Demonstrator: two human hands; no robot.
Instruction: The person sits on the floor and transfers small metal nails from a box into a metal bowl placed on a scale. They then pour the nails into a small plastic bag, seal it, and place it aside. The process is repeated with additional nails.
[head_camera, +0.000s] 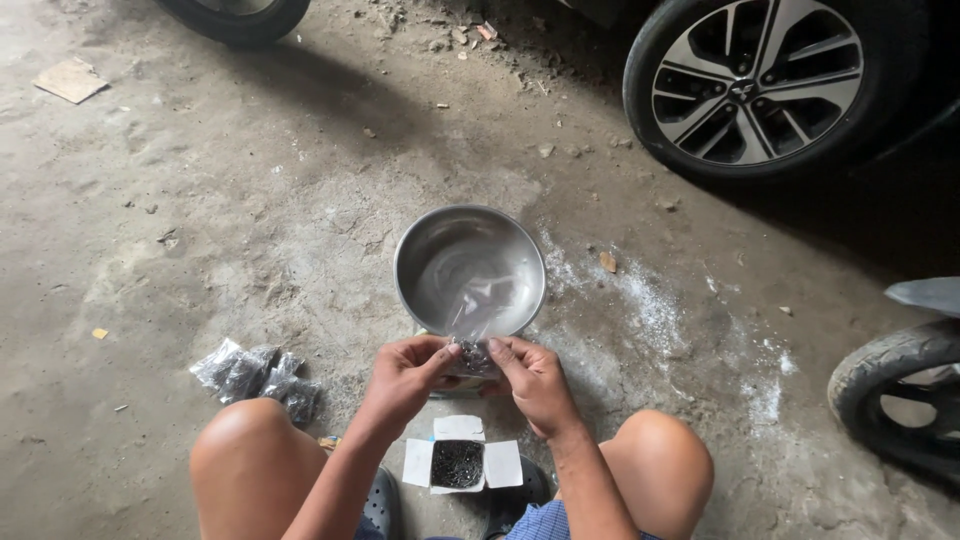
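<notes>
1. Your left hand (408, 372) and right hand (530, 378) meet in front of your knees, fingers pinched narrow on the lower end of a small clear plastic bag (476, 325). Each hand grips one side of the same end.
2. The bag lies straight ahead of your hands, on the far side. Its long axis runs near to far, tilting a little to the right as it rises. Both hands are equally close to it, since both hold it.
3. The bag is transparent and crinkled. A dark cluster of small metal pieces sits bunched at the end between your fingertips; what kind they are is too small to tell. The upper part looks empty and slack.
4. The far end of the bag reaches over the near rim of a round steel bowl (430, 240), which stands on the concrete floor (200, 220) just beyond your hands and shows no contents.
5. Near you, between your feet, an open white cardboard box (458, 463) holds more dark small pieces.
6. To the left, on the floor, lies a heap of similar filled bags (258, 375).
7. Far right is a car wheel (760, 75); at the right edge, a smaller tyre (890, 370).
</notes>
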